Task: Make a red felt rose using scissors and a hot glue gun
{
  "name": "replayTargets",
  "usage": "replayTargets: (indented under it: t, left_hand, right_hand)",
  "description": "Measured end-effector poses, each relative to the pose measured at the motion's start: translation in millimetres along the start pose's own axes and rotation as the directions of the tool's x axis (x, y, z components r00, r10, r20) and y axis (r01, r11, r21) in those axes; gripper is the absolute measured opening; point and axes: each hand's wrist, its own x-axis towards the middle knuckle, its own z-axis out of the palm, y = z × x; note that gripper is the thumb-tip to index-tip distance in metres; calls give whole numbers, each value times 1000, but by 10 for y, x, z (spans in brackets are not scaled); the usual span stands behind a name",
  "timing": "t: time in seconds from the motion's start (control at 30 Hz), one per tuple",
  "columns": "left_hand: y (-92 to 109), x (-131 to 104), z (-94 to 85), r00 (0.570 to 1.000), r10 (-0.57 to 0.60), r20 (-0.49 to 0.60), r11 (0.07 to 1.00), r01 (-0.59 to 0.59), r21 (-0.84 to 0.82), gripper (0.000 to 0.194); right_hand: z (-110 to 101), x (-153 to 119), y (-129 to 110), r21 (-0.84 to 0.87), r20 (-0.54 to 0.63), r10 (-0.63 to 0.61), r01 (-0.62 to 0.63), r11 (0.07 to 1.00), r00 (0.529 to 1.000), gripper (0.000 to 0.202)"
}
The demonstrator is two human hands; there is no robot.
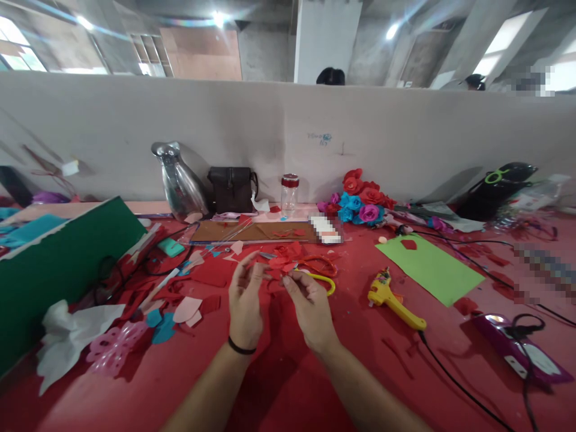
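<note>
My left hand [246, 300], with a dark band at its wrist, is raised over the middle of the table, its fingers curled toward the thumb. Whatever lies at those fingertips blends with the red behind. Opposite it, my right hand [310, 306] pinches a small red paper piece between thumb and forefinger; its outline is hard to make out. The fingertips of both hands are close but apart. Just beyond them lie red paper petals [284, 251], scissors with a red handle [327, 260] and a yellow handle loop [332, 284], partly hidden by my right hand.
At right lie a yellow glue gun [396, 303] with its cord, a green sheet [432, 270] and a purple power strip [522, 351]. Paper flowers [364, 201], a lidded jar [290, 195] and a steel jug [180, 183] stand at the back. A green board [72, 270] is left.
</note>
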Motion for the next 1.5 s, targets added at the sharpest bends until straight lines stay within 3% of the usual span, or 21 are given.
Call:
replayTargets:
  t: [0.1, 0.23, 0.43, 0.63, 0.73, 0.93, 1.1, 1.23, 1.37, 1.5]
  left_hand:
    - [-3, 65, -45, 999, 10, -31, 1000, -11, -15, 18]
    - [14, 39, -64, 976, -82, 201, 992, 60, 114, 22]
    - [35, -57, -94, 909, 119, 399, 965, -201, 171, 15]
    - [20, -35, -129, 870, 198, 452, 947, -288, 140, 16]
    - [18, -33, -120, 881, 185, 436, 972, -228, 48, 19]
    - [92, -32, -50, 953, 77, 293, 994, -49, -101, 14]
    - [182, -16, -30, 956, 29, 293, 991, 10, -130, 15]
    - [151, 43, -50, 968, -61, 243, 973, 112, -201, 14]
    - [31, 61, -42, 932, -260, 251, 958, 282, -58, 18]
    - [-20, 5, -5, 920, -265, 289, 964, 262, 50, 16]
  right_hand:
    - [11, 9, 6, 81, 5, -5, 5, 997, 1000, 15]
    - [36, 39, 6, 187, 39, -54, 46, 981, 998, 16]
    - [24, 55, 63, 271, 27, -125, 113, 956, 992, 16]
    - [-33, 57, 142, 233, 120, -259, 226, 946, 958, 23]
    - [-38, 56, 145, 234, 95, -270, 242, 942, 958, 23]
    - [-50, 66, 164, 208, 65, -252, 234, 950, 966, 24]
    - [-43, 89, 199, 210, 53, -181, 166, 964, 982, 20]
    - [-14, 107, 156, 190, -57, -99, 109, 976, 993, 16]
    - [-16, 119, 104, 140, -49, -49, 56, 989, 998, 9]
    - [-34, 118, 87, 139, -39, -9, 14, 990, 999, 10]
